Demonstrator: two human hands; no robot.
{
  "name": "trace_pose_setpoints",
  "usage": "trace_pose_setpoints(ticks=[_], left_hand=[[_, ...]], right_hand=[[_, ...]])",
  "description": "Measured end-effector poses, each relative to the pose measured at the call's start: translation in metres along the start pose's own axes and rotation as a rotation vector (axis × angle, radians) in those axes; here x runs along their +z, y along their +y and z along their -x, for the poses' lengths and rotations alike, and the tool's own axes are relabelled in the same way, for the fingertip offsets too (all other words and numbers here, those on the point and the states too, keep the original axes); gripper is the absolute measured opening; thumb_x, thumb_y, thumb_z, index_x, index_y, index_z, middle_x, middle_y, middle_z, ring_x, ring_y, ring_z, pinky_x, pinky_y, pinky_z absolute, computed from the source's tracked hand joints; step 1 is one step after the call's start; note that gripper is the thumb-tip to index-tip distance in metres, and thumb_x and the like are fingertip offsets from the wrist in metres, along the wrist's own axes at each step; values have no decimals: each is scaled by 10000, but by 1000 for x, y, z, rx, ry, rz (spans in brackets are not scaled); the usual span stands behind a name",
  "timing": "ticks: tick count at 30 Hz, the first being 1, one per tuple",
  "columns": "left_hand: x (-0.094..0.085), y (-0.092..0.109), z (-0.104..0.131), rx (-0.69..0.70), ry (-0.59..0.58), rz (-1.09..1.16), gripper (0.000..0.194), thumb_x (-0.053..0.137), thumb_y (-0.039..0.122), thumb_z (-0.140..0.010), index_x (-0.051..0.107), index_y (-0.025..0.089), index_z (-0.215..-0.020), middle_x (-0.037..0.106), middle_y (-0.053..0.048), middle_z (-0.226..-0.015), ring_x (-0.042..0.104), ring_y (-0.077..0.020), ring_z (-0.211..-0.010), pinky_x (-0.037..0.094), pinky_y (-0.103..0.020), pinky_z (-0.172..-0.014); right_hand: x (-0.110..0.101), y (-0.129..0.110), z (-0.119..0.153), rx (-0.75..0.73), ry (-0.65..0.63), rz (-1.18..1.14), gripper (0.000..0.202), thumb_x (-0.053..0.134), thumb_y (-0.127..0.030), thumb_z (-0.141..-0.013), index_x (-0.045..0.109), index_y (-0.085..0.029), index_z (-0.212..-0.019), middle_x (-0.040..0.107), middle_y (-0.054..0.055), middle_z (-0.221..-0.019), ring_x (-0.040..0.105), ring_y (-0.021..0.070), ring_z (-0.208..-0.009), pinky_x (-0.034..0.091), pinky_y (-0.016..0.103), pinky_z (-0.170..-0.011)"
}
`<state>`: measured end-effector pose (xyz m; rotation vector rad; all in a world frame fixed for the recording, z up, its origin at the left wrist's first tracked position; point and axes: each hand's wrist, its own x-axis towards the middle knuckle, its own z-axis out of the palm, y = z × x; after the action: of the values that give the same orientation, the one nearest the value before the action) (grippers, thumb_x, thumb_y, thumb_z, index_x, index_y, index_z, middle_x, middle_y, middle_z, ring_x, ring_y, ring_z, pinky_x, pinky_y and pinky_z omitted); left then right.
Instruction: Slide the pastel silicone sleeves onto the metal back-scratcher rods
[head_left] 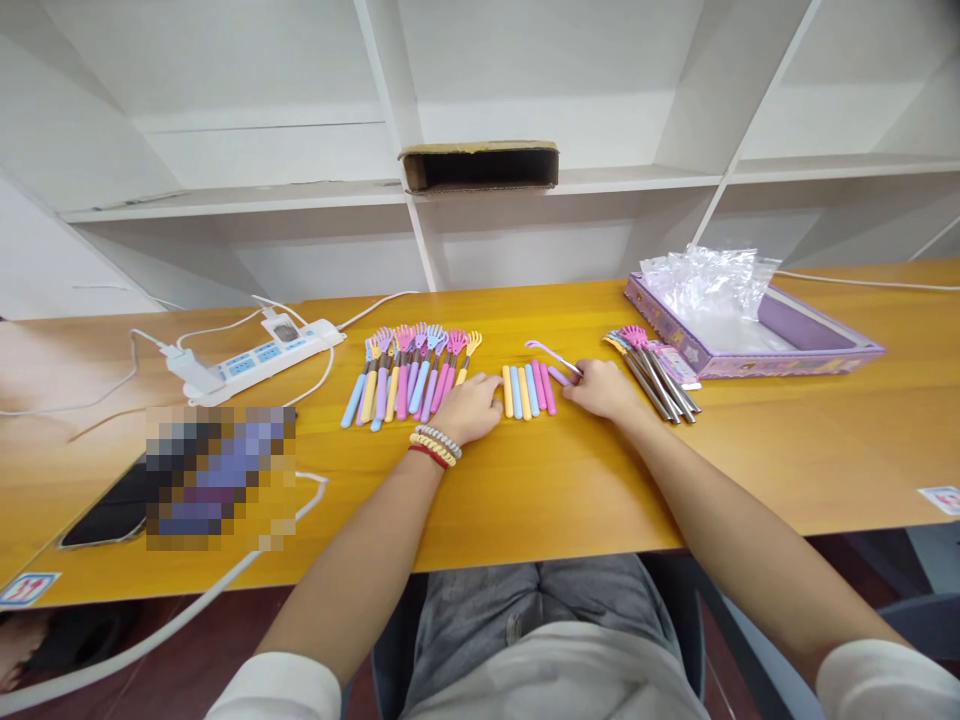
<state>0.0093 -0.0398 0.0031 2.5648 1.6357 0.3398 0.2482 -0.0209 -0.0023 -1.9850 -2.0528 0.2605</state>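
Note:
My right hand (600, 390) is closed on a back scratcher with a metal shaft and a purple claw head (541, 346), which points left. A loose purple handle (558, 376) lies against its fingertips. To the left is a row of loose yellow, blue and pink handles (526, 390), side by side on the table. My left hand (471, 408) rests at the row's left end, fingers loosely bent, the index finger by the outermost yellow handle. Just left of that hand lie several back scratchers with coloured handles (412, 390); the hand partly hides the rightmost ones.
Metal-shafted scratchers without coloured handles (660, 385) lie right of my right hand. Behind them stands a purple box (795, 362) holding clear plastic bags (709, 270). A white power strip (255, 362) with cables and a black phone (109, 505) are at the left. White shelves rise behind the table.

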Motion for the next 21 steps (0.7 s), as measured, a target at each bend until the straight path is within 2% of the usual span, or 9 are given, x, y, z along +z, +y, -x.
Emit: trace_pose_setpoints(ticks=[3, 7, 10, 13, 15, 17, 19, 21], left_hand=[[0, 0, 0, 6, 5, 5, 384, 438, 179, -810, 587, 190, -1164, 633, -85, -1020, 605, -228, -929, 466, -341, -834], [0, 0, 0, -8, 4, 18, 395, 438, 164, -805, 585, 189, -1170, 635, -87, -1021, 602, -228, -934, 463, -342, -840], [0, 0, 0, -20, 14, 34, 413, 443, 149, -801, 578, 194, -1188, 636, -82, -1040, 596, -220, -954, 455, -335, -868], [-1, 1, 0, -10, 89, 88, 388, 439, 174, -830, 575, 174, -1194, 634, -84, -1050, 591, -215, -963, 453, -332, -876], [-3, 3, 1, 13, 164, 150, 360, 430, 248, -877, 573, 156, -1194, 633, -85, -1036, 589, -210, -955, 455, -330, -866], [-7, 7, 3, 69, 213, 221, 382, 433, 329, -906, 560, 152, -1220, 635, -73, -1009, 586, -197, -931, 457, -320, -847], [-10, 12, 6, 153, 218, 300, 418, 463, 371, -906, 541, 164, -1261, 639, -54, -984, 583, -175, -879, 461, -300, -817], [-13, 18, 8, 218, 207, 389, 432, 490, 372, -900, 540, 172, -1280, 648, -42, -954, 579, -152, -810, 467, -283, -783]], right_hand=[[1, 2, -1, 34, -3, 39, 255, 572, -430, -759, 638, -185, -787, 696, 138, -796, 630, 219, -663, 334, 270, -503], [1, 5, -3, 42, 3, 29, 382, 503, -522, -808, 631, -171, -725, 685, 163, -756, 627, 232, -638, 338, 287, -505], [-3, 3, -2, 24, 64, -44, 350, 511, -477, -815, 606, -170, -675, 669, 127, -685, 601, 203, -593, 324, 275, -497], [-12, -2, 4, -64, 77, -239, 364, 505, -449, -827, 542, -177, -588, 595, 46, -531, 531, 143, -506, 314, 249, -484], [-20, -5, 10, -179, -8, -431, 404, 508, -466, -829, 501, -180, -544, 527, 0, -454, 465, 108, -449, 313, 233, -468], [-25, -8, 16, -315, -151, -616, 402, 530, -471, -821, 522, -173, -552, 494, -26, -429, 415, 86, -416, 309, 221, -451], [-28, -11, 21, -404, -295, -751, 343, 561, -452, -807, 596, -158, -634, 514, -34, -454, 411, 79, -408, 313, 215, -441], [-27, -14, 23, -431, -384, -816, 294, 592, -431, -787, 641, -147, -732, 558, -27, -508, 446, 84, -426, 334, 215, -448]])
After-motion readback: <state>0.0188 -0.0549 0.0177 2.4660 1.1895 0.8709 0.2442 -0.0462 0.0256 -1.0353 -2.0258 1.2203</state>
